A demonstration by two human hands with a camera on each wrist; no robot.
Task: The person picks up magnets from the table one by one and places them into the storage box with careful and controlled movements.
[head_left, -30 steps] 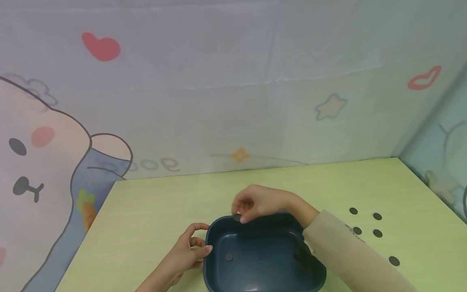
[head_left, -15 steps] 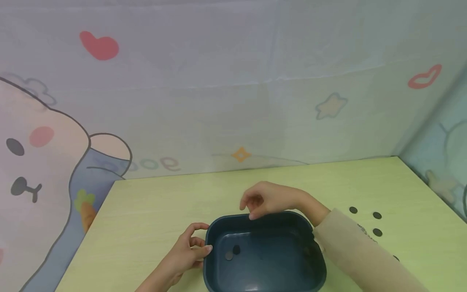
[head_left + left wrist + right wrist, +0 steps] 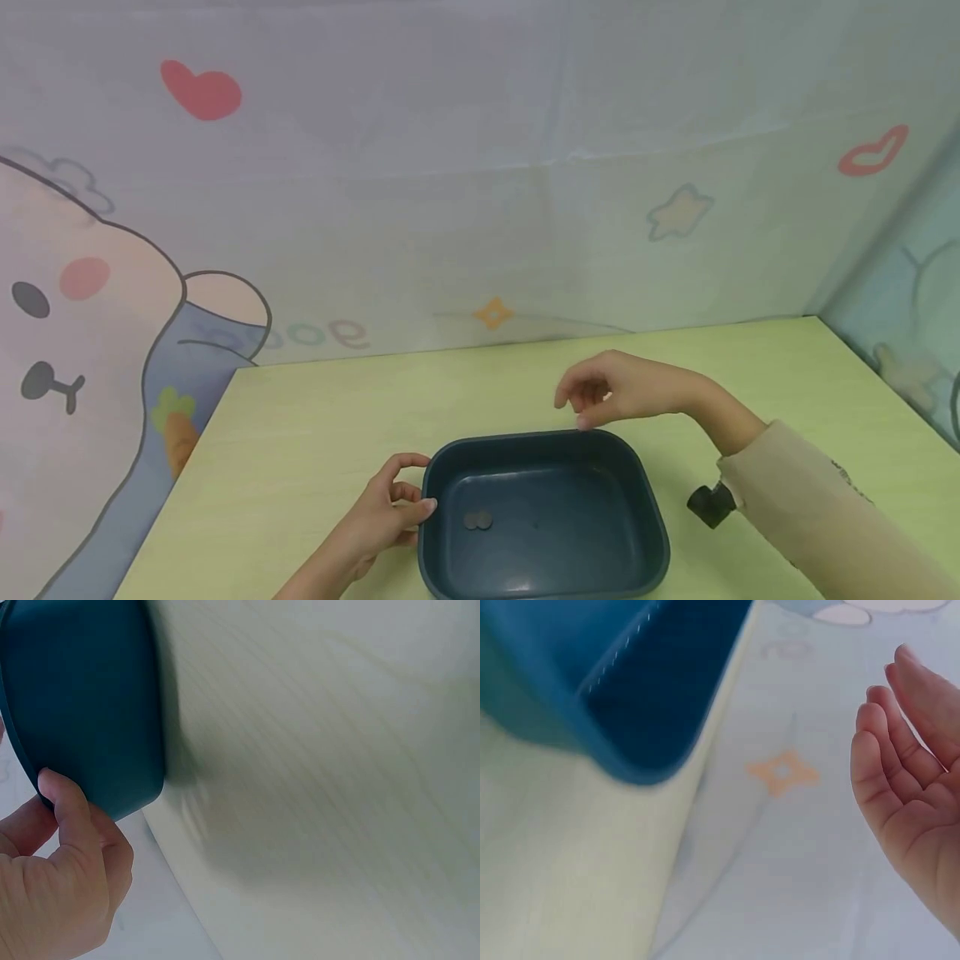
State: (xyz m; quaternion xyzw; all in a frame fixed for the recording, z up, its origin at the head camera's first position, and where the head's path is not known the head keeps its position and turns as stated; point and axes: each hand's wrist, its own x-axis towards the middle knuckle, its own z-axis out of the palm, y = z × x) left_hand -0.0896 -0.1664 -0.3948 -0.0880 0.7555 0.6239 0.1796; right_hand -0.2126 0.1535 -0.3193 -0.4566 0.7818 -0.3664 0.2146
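Note:
A dark blue rectangular tub [image 3: 540, 533] stands on the table. My left hand [image 3: 386, 512] pinches its left rim, thumb over the edge and fingers against the outer wall; the left wrist view shows the same hold on the tub [image 3: 82, 705]. Inside, toward the left, lie two small round dark discs [image 3: 477, 521], side by side. My right hand [image 3: 626, 390] hovers by the tub's far right corner with loosely bent fingers and nothing between them. In the right wrist view this hand [image 3: 911, 780] is apart from the tub [image 3: 630, 742].
The pale yellow-green table [image 3: 337, 408] reaches back to a printed cloth backdrop [image 3: 450, 167]. A black wrist-camera piece [image 3: 711, 505] sticks out under the right sleeve [image 3: 817, 508]. That sleeve covers the right part of the table.
A second disc has left my right hand and now lies in the tub beside the first. The right hand has moved rightward and its sleeve now hides the loose discs. The left hand keeps its hold.

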